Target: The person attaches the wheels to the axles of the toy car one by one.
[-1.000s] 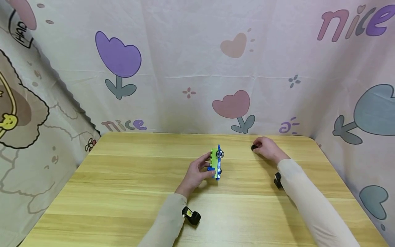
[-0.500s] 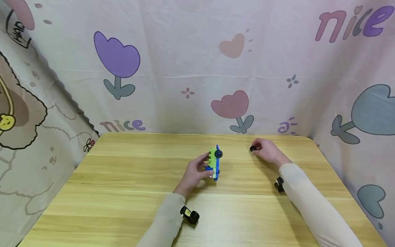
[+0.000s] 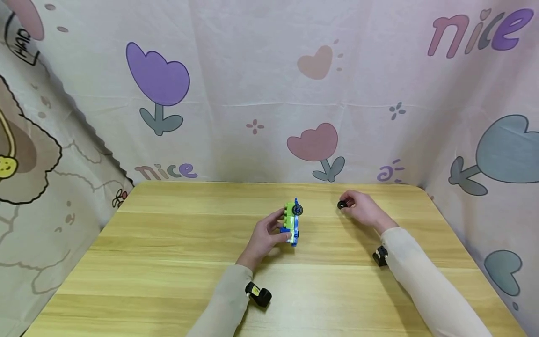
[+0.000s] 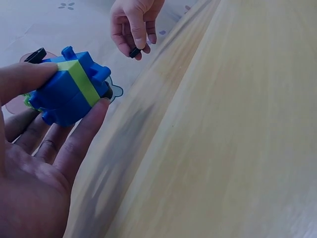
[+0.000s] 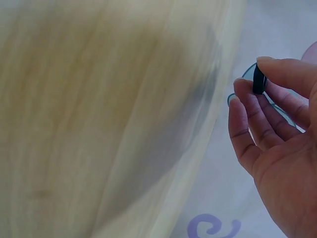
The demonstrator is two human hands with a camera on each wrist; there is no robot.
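In the head view, right fingers (image 3: 348, 195) pinch a holed ring (image 3: 344, 203), edge-on from right wrist; left fingers (image 3: 275, 216) grip bricks (image 3: 291, 216).

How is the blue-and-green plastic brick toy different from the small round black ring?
The blue-and-green plastic brick toy is brightly coloured; the small round black ring is plain black. The toy is larger and blocky; the ring is small and round. The toy is in the left hand, the ring in the right hand. Both are held in the fingers.
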